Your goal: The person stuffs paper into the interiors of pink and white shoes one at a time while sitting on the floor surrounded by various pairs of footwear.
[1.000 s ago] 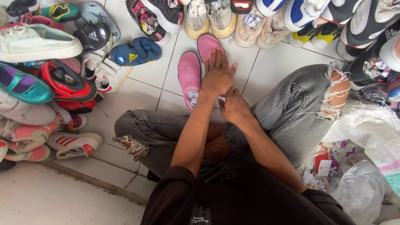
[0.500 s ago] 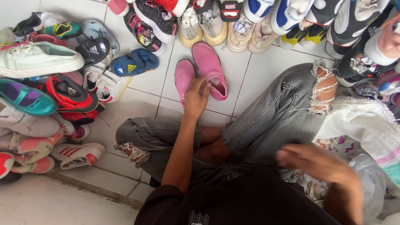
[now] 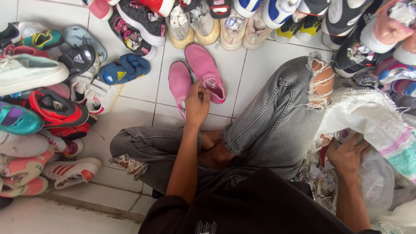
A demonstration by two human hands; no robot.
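Observation:
I sit on a white tiled floor in torn grey jeans (image 3: 268, 125). Two pink slip-on shoes lie side by side in front of me, a left pink shoe (image 3: 178, 80) and a right pink shoe (image 3: 203, 67). My left hand (image 3: 196, 106) curls over the heel of the left pink shoe, thumb against the right one. My right hand (image 3: 346, 154) reaches to my right, fingers spread, into a white woven sack (image 3: 368, 117) holding crumpled clear plastic (image 3: 377, 186). What it touches inside is hidden.
Shoes ring the floor: a row of sneakers (image 3: 225, 26) along the far side, a blue sandal pair (image 3: 123, 69) and a heap of colourful sneakers (image 3: 39, 112) on the left. A low step (image 3: 65, 216) runs at lower left.
My right hand has left the pink shoes and swung right into the sack. My left hand slid back from the shoes' tops to their heels. The view shifted right.

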